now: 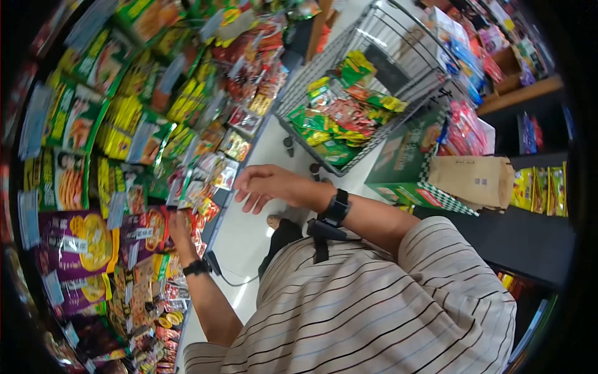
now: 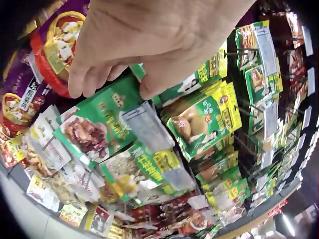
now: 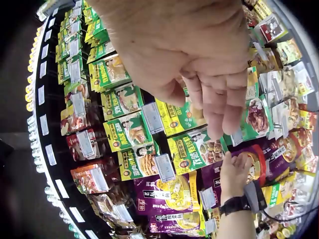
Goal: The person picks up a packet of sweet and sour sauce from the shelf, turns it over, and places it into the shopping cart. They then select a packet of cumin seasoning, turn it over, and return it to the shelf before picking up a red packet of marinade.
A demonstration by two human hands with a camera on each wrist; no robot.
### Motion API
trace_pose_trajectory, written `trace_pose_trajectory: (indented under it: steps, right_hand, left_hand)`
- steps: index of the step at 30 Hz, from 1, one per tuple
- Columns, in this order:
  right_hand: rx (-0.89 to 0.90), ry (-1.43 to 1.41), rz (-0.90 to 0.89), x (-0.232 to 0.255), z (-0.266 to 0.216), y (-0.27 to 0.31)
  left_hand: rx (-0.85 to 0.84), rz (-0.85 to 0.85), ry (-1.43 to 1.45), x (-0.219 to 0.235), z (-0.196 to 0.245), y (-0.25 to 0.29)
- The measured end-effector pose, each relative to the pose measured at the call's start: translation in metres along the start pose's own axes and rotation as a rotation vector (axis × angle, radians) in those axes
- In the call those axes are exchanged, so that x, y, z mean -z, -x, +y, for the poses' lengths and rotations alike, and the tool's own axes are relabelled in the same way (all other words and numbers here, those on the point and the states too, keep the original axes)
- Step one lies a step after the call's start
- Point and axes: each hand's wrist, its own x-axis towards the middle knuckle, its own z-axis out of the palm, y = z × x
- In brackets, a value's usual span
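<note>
My left hand [image 1: 180, 232] reaches in at the shelf rack, in front of a purple and red food pouch [image 2: 62, 42]. Its fingers extend loosely, the fingertips close over the top of a green seasoning packet [image 2: 97, 127] with a dark meat dish printed on it. My right hand [image 1: 271, 185] hangs in the air between the rack and the cart, fingers relaxed and slightly bent, nothing in it. From the right wrist, that hand [image 3: 184, 55] overlaps hanging yellow-green packets [image 3: 197, 149], and the left hand shows beyond it beside purple pouches [image 3: 167, 194].
A wire shopping cart [image 1: 398, 115] holding several green, yellow and red packets stands ahead. At right are a green box [image 1: 405, 153], a brown paper bag [image 1: 470, 181] and a dark shelf [image 1: 511, 240]. Price tags [image 2: 148, 127] jut out before the hanging packets.
</note>
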Motion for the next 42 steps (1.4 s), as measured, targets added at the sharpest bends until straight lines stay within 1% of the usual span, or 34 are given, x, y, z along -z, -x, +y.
trace_pose_trajectory:
  steps: [1,3,6,9,10,12,13,14,17,21,22,25,26,29,30,33,35,36,39,42]
  right_hand:
    - [0.001,0.008,0.007,0.006,-0.003,0.003]
    - [0.016,0.007,0.019,0.024,-0.006,0.013]
    - [0.044,0.003,0.032,0.056,-0.018,0.031]
    - [0.058,0.025,0.049,0.095,-0.039,0.05]
    - [0.076,0.019,0.077,0.111,-0.047,0.055]
    - [0.094,-0.006,0.13,0.145,-0.061,0.065]
    - [0.1,-0.024,0.161,0.163,-0.066,0.07]
    - [0.105,-0.038,0.19,0.181,-0.073,0.073]
    - [0.12,-0.053,0.245,0.228,-0.096,0.089]
    - [0.166,-0.059,0.296,0.29,-0.113,0.107]
    - [0.176,-0.048,0.317,0.303,-0.12,0.111]
    - [0.193,-0.065,0.38,0.341,-0.142,0.123]
    - [0.197,-0.076,0.406,0.354,-0.148,0.126]
    - [0.323,-0.054,0.425,0.404,-0.16,0.127]
    - [0.34,-0.035,0.443,0.414,-0.166,0.127]
    - [0.381,0.006,0.49,0.441,-0.184,0.125]
    - [0.41,0.02,0.508,0.458,-0.19,0.122]
    - [0.419,0.083,0.513,0.459,-0.195,0.124]
    - [0.438,0.049,0.5,0.476,-0.198,0.113]
    - [0.393,0.097,0.542,0.487,-0.196,0.1]
  left_hand:
    - [0.032,0.059,-0.071,-0.019,0.009,0.019]
    - [0.179,-0.107,-0.292,-0.035,0.02,0.036]
    - [0.271,-0.175,-0.37,-0.083,0.026,0.053]
    - [0.197,-0.259,-0.488,-0.128,0.022,0.058]
    - [0.207,-0.244,-0.497,-0.16,0.045,0.073]
    - [0.204,-0.343,-0.525,-0.192,0.038,0.072]
    - [0.208,-0.389,-0.535,-0.213,0.042,0.076]
    - [0.177,-0.422,-0.573,-0.231,0.046,0.082]
    - [0.182,-0.475,-0.617,-0.284,0.042,0.084]
    - [0.187,-0.5,-0.658,-0.353,0.064,0.097]
    - [0.182,-0.514,-0.599,-0.363,0.059,0.097]
    - [0.168,-0.527,-0.6,-0.386,0.053,0.101]
    - [0.195,-0.526,-0.6,-0.393,0.054,0.103]
    - [0.205,-0.527,-0.578,-0.404,0.049,0.108]
    - [0.208,-0.525,-0.575,-0.406,0.046,0.108]
    - [0.229,-0.522,-0.579,-0.411,0.037,0.109]
    - [0.244,-0.517,-0.592,-0.419,0.038,0.107]
    - [0.238,-0.531,-0.63,-0.424,0.041,0.106]
    - [0.255,-0.534,-0.64,-0.432,0.036,0.103]
    - [0.29,-0.526,-0.676,-0.435,0.028,0.097]
